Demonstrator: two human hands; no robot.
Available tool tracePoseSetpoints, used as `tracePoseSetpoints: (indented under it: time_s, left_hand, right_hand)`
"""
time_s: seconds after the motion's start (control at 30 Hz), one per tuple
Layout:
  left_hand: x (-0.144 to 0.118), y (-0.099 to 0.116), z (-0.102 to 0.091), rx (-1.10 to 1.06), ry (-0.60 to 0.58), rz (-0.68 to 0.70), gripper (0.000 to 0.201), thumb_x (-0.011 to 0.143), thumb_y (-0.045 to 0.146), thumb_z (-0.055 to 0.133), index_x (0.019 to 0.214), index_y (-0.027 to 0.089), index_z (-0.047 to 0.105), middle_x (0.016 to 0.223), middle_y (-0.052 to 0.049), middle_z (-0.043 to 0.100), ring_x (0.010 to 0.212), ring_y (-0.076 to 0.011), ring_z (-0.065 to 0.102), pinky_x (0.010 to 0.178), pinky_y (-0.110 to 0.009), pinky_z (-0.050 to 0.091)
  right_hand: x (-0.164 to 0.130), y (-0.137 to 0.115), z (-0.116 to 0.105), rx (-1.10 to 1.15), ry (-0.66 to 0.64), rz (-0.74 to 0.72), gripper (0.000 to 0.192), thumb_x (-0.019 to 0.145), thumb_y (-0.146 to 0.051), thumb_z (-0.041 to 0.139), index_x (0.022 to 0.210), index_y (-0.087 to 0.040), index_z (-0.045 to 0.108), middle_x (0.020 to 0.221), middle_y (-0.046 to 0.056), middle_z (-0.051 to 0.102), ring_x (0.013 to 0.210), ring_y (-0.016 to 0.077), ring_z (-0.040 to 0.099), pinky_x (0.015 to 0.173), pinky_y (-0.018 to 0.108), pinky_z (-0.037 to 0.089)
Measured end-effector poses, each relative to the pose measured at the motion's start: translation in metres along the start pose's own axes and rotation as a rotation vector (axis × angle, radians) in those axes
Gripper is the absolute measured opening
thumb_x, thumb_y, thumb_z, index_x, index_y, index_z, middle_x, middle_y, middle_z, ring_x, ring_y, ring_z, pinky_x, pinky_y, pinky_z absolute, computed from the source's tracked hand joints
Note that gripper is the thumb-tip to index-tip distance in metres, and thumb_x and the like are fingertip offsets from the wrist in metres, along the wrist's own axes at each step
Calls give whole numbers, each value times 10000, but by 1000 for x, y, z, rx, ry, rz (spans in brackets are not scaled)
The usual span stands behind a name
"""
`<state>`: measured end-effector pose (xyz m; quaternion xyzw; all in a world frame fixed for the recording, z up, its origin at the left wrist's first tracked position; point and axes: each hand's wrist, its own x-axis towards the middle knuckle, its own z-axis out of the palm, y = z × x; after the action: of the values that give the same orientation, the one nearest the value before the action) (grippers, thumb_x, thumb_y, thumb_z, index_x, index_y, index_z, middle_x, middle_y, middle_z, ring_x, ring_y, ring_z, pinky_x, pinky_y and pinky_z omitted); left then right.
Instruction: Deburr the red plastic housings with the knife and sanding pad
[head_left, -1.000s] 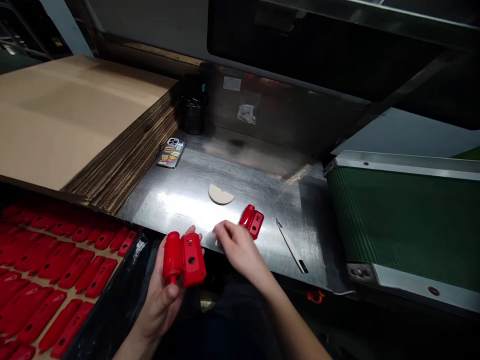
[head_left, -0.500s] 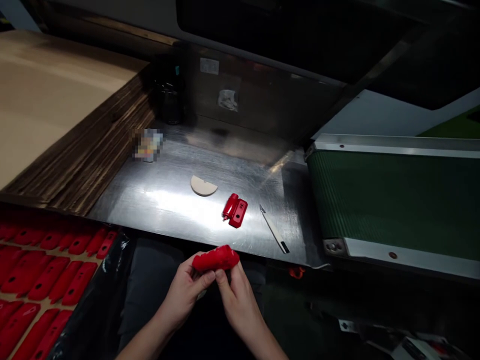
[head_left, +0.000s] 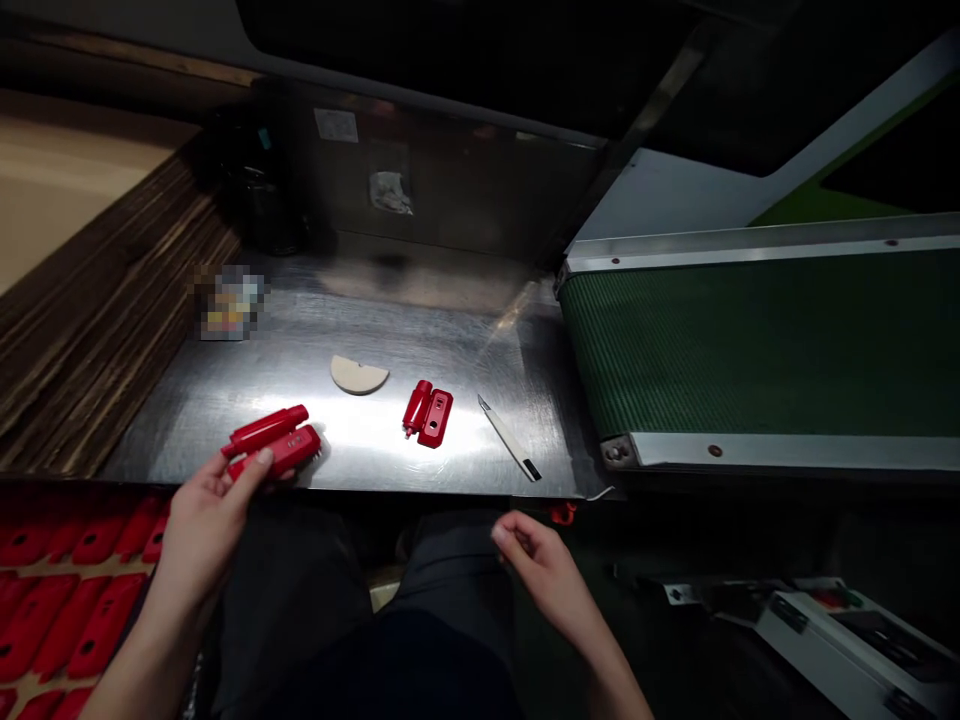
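Observation:
My left hand (head_left: 214,510) grips a moulded red plastic part (head_left: 281,450) with a tube-like side and a flatter side, above the front left of the metal table (head_left: 292,375). My right hand (head_left: 532,550) is off the table's front edge, fingers curled and thumb pressed to them; whether anything small is inside is hidden. Another red plastic part (head_left: 429,413) lies mid-table, its tube and holed flat piece side by side. Right of it rests a craft knife (head_left: 510,437) with a white handle, blade pointing away. A beige half-disc (head_left: 359,375) lies to the left.
A green conveyor belt (head_left: 750,350) runs off to the right. Stacked cardboard sheets (head_left: 112,270) rise at the left. Below them, rows of red plastic parts (head_left: 67,620) lie on cardboard. A dark bottle-like object (head_left: 266,205) stands against the back panel.
My hands have parted: the left carries the red plastic part left over the table, while the right has let go and moved right. The view has shifted to the right.

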<state>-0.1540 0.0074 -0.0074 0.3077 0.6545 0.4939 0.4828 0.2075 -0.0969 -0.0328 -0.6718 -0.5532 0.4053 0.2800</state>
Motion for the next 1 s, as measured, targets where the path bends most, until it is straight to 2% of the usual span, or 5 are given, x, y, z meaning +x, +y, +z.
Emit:
tracePoseSetpoints:
  time_s: [0.13, 0.23, 0.43, 0.8, 1.0]
  left_hand:
    - [26, 10, 15, 63, 0, 62, 548, 792, 424, 819, 1234, 131, 681, 990, -92, 791, 843, -201, 760, 768, -273, 616]
    - [15, 9, 9, 208, -5, 55, 709, 780, 554, 786, 1313, 124, 602, 1140, -160, 746, 965, -298, 750, 754, -373, 609]
    - [-36, 1, -24, 622, 222, 264, 881, 785, 693, 789, 1476, 195, 565, 1165, -107, 574, 1003, -317, 562, 887, -457, 508]
    - [-79, -33, 44, -85, -762, -4, 1143, 634, 646, 988, 1576, 319, 431, 1633, -136, 515, 1530, -380, 470, 1266, -453, 407]
    - [-82, -41, 40, -64, -778, 27, 1044, 716, 538, 973, 1555, 315, 392, 1674, -192, 451, 1561, -418, 427, 1303, -608, 303]
  right_hand:
    - [63, -58, 17, -106, 41, -186, 226, 1033, -315, 628, 1229, -208, 667, 1234, 101, 724, 1143, 247, 694, 1021, 391, 558]
    - [110, -83, 27, -218, 12, -289, 737, 842, -195, 853, 1506, -202, 534, 1624, 172, 504, 1542, 337, 414, 1280, 526, 339]
    - [139, -92, 26, -333, -50, -341, 953, 742, -179, 929, 1572, -101, 468, 1570, 266, 512, 1552, 453, 356, 1277, 658, 282]
    - [7, -85, 50, 238, -359, -249, 1289, 640, -496, 1024, 1672, -232, 297, 1664, 169, 430, 1522, 357, 452, 1261, 498, 426]
    - [59, -52, 7, -81, 257, -165, 308, 1056, -510, 537, 1173, -234, 608, 1166, 102, 639, 1009, 253, 665, 913, 416, 577]
